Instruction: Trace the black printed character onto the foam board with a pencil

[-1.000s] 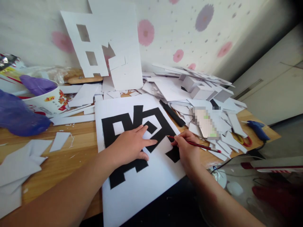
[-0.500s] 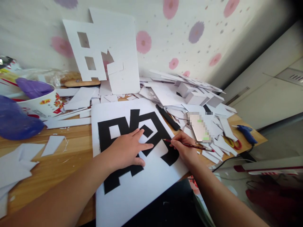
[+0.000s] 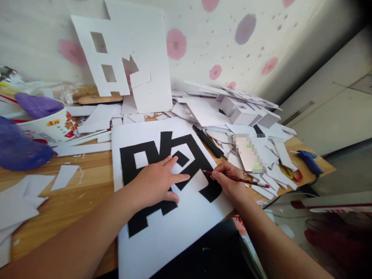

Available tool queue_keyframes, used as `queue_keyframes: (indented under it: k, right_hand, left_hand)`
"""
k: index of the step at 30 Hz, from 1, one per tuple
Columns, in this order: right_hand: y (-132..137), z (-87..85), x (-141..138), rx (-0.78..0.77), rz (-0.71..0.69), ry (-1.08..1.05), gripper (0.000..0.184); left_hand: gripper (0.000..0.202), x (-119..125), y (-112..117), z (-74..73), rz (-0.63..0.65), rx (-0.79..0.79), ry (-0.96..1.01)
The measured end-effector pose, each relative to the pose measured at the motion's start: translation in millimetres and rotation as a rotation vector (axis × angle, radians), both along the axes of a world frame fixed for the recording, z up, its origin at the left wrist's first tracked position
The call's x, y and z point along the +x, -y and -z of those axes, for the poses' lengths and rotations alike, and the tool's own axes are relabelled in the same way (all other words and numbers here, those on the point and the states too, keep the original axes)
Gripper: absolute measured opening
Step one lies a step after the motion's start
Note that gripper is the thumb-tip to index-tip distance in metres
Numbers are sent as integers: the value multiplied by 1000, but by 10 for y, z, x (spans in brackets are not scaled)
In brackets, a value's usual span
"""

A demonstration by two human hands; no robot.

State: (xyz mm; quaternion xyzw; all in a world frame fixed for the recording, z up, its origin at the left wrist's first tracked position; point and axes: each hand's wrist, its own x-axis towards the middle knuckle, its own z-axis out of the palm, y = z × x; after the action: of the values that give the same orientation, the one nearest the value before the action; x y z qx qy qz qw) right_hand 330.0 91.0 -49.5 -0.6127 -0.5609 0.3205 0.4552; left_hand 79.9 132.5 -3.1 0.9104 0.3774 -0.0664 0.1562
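A black cut-out character [image 3: 200, 149] lies flat on a large white foam board [image 3: 151, 252]. My left hand [image 3: 158, 180] is spread over the middle of the cut-out and presses on it, fingers apart. In my right hand [image 3: 229, 180] a dark red pencil [image 3: 247, 180] is pinched near its point. The tip touches the inner edge of the black shape, by the curved white gap on the right. Part of the character is hidden beneath my left hand.
Scrap board pieces [image 3: 200, 110] pile up behind and right, with a phone [image 3: 247, 153], scissors [image 3: 290, 173] and a blue glue gun [image 3: 309, 161]. A cut white board [image 3: 154, 46] leans on the wall. A paper bucket [image 3: 55, 126] and blue balloon-like object [image 3: 23, 145] stand left.
The view has tilted and shifted slightly. The pencil tip stays near the same inner edge, and my left hand keeps its place on the cut-out.
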Motion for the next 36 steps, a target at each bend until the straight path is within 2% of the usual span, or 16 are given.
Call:
queue_keyframes:
  k: [22, 27, 36]
  right_hand:
    - [20, 7, 32, 92, -51, -211, 16]
    - [32, -1, 30, 81, -62, -374, 15]
    - [49, -2, 49, 54, -49, -411, 13]
  left_hand:
    - [65, 11, -2, -20, -31, -32, 9]
    - [66, 6, -4, -7, -22, -20, -1]
    - [68, -4, -25, 43, -17, -30, 12]
